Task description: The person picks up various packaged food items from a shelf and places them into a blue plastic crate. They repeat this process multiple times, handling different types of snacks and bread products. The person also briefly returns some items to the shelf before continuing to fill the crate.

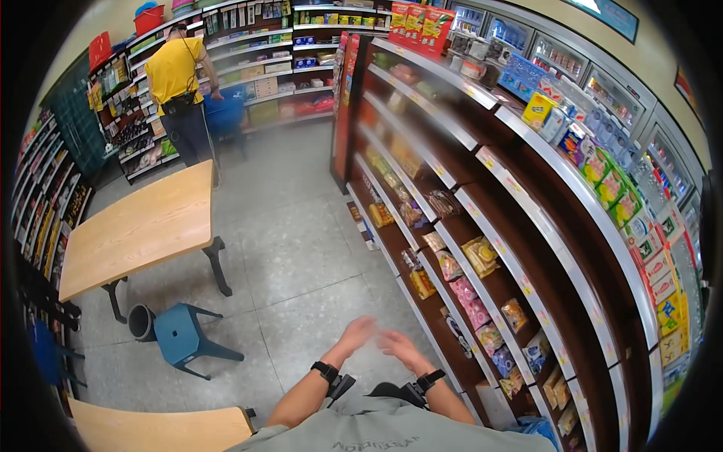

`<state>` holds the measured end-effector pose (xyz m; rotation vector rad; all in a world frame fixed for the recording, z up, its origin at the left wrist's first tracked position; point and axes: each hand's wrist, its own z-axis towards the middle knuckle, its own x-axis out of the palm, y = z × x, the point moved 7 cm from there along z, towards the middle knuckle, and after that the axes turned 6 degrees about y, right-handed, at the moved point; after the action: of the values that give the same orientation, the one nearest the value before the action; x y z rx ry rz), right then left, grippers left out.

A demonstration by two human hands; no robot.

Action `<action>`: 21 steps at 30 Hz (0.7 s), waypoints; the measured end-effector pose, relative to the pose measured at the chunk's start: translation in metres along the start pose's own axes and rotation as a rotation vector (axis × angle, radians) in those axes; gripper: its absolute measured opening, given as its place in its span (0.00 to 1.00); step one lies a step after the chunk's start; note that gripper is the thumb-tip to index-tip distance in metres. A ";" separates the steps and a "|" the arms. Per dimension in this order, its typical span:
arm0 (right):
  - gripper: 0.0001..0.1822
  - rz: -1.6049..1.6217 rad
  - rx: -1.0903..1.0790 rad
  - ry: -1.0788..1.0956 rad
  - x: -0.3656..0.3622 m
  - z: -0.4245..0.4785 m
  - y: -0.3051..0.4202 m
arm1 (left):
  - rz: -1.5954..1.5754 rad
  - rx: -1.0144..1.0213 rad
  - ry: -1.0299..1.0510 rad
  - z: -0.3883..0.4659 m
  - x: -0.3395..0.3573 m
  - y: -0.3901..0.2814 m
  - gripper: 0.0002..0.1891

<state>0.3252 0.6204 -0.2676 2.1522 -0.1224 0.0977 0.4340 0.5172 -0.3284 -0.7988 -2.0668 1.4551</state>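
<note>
My left hand (pixel 355 335) and my right hand (pixel 400 348) are raised in front of my body above the tiled floor (pixel 299 305). Their fingertips nearly meet; both are slightly blurred, and I see nothing held in either. Dark straps with small devices circle both wrists. On the right, nearest my right hand, runs a brown shelving unit (pixel 525 237) with pale price rails. Its lower shelves carry packaged breads (pixel 480 255), pink snack packs (pixel 469 299) and a small wrapped pastry (pixel 514 314).
A wooden-topped table (pixel 141 226), a blue plastic stool (pixel 179 338) and a grey bin (pixel 141 322) stand left. Another table (pixel 164 426) edges in below. A person in a yellow shirt (pixel 176 68) stands farther off beside a blue container (pixel 225 110). Drinks coolers (pixel 559 59) line the right wall.
</note>
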 end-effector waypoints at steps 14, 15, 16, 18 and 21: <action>0.23 0.224 0.157 -0.160 -0.120 0.109 -0.013 | -0.037 -0.323 -0.044 0.102 -0.081 0.012 0.20; 0.23 0.233 0.146 -0.156 -0.132 0.126 -0.001 | -0.003 -0.324 -0.081 0.114 -0.090 0.009 0.19; 0.23 0.233 0.147 -0.138 -0.139 0.135 0.015 | -0.025 -0.346 -0.114 0.122 -0.100 0.012 0.19; 0.23 0.247 0.045 -0.104 -0.149 0.167 0.055 | -0.068 -0.387 -0.164 0.134 -0.121 0.015 0.18; 0.24 0.175 -0.023 -0.089 -0.176 0.203 0.115 | -0.083 -0.413 -0.136 0.165 -0.147 -0.010 0.22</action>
<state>0.1405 0.3964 -0.3048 2.1198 -0.3620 0.1007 0.4244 0.3019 -0.3795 -0.7703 -2.5179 1.0770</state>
